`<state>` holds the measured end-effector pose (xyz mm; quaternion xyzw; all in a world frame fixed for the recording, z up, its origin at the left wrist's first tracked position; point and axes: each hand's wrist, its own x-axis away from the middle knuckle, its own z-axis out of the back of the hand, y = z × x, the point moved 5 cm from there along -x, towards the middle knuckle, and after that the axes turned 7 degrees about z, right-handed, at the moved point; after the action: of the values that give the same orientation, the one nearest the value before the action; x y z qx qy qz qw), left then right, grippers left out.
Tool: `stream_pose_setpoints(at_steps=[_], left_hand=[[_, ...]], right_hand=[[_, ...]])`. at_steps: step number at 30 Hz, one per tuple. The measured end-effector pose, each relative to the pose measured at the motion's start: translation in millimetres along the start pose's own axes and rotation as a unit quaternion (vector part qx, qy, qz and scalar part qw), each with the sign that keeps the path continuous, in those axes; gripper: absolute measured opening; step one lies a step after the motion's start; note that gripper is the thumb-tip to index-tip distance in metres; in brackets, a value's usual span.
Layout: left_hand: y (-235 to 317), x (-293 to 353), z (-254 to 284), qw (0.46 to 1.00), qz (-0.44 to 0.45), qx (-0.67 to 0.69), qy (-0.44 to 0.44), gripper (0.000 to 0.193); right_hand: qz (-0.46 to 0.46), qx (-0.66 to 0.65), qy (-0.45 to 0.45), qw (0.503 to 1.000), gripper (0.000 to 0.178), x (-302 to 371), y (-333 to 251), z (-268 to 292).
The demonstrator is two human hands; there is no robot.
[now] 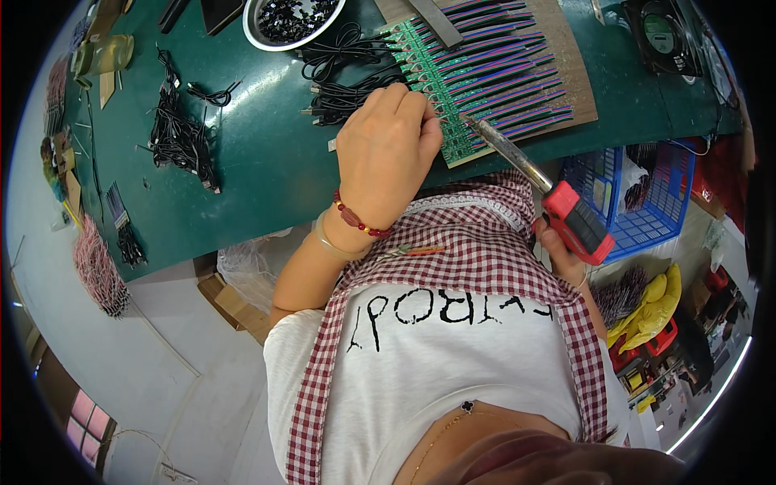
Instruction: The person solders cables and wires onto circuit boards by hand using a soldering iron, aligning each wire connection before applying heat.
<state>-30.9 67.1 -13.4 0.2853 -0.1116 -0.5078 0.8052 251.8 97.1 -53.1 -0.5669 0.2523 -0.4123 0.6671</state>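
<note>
My left hand [388, 141] is closed in a pinch at the left edge of a row of small green circuit boards [462, 145]. What its fingers hold is hidden. My right hand [558, 246] is wrapped round the red and black handle of a soldering iron [575, 220], whose tip points at the boards close to my left fingertips. Thin multicoloured wires [509, 81] run rightward from the boards, which lie on a brown panel [580, 77]. Coiled black cables [347, 93] lead from their left side. A flat metal bar [436, 23] lies across the far boards.
A white bowl [252, 32] of small black parts stands at the back of the green table [267, 153]. Bundled black cables [179, 137] lie on the left. A black reel [661, 36] sits far right. Below the table's right edge is a blue basket [647, 230].
</note>
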Motion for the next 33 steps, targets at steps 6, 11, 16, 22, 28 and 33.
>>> stream_pose_setpoints(at_steps=[6,11,16,22,28,33], left_hand=[[2.4,1.4,-1.7,1.0,0.001,-0.014,0.017,0.01],[3.4,4.0,-3.3,0.999,0.0,-0.032,0.037,0.012],[5.6,5.5,-4.1,0.999,-0.003,-0.025,0.034,0.013],[2.9,6.1,-5.6,0.998,-0.007,-0.028,0.048,0.013],[4.6,5.0,-4.4,0.998,-0.013,-0.026,0.054,0.013],[4.2,5.2,-4.1,0.998,-0.011,-0.03,0.054,0.014]], right_hand=[[0.041,0.073,-0.025,0.996,0.02,0.3,-3.0,-1.1],[0.01,0.054,-0.032,0.998,0.019,2.7,3.8,-2.7],[0.038,0.089,-0.037,0.995,0.02,-0.4,-4.5,-5.3],[-0.013,-0.024,0.004,1.0,0.02,6.5,5.9,-0.6],[-0.021,-0.039,-0.001,0.999,0.019,5.3,6.3,-2.8],[-0.001,-0.027,0.014,1.0,0.019,3.4,5.6,-2.4]])
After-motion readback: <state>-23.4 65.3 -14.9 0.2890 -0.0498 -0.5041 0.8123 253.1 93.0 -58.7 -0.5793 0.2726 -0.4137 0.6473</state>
